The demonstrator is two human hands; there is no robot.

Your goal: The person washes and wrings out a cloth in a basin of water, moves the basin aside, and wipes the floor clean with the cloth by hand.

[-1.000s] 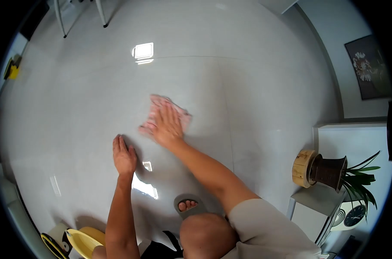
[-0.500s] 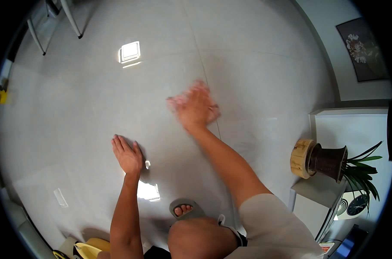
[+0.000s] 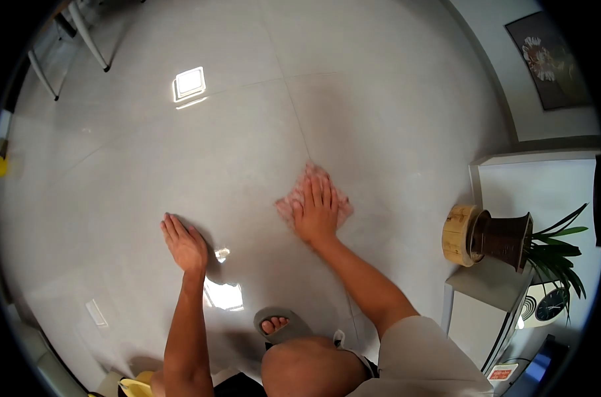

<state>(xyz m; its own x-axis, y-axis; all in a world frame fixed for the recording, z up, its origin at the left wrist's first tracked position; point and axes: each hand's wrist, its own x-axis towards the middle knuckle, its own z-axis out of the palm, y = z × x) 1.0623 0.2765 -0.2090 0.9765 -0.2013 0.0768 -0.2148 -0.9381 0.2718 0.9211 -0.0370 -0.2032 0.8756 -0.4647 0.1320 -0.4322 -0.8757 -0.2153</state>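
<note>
A pink patterned cleaning cloth (image 3: 343, 206) lies bunched on the glossy grey tiled floor (image 3: 393, 119), right of the middle. My right hand (image 3: 317, 208) is on top of it with its fingers stretched forward, holding it down against the tiles; the palm hides the cloth's centre. Further left, my left hand (image 3: 184, 246) rests flat on the floor, open and with nothing in it. Below and between the hands is my foot in a grey slide sandal (image 3: 280, 324), partly behind my bent knee.
To the right, a potted plant (image 3: 506, 238) stands on a wooden log stand (image 3: 461, 235), beside a white cabinet (image 3: 479, 317). A flower picture (image 3: 552, 63) hangs on the wall. Chair legs (image 3: 89, 40) stand at the upper left. A yellow object (image 3: 138, 385) is at the bottom left.
My right hand and the cloth have come back nearer to me and slightly right. My left hand sits slightly further left and lower in view. The whole view has shifted a little.
</note>
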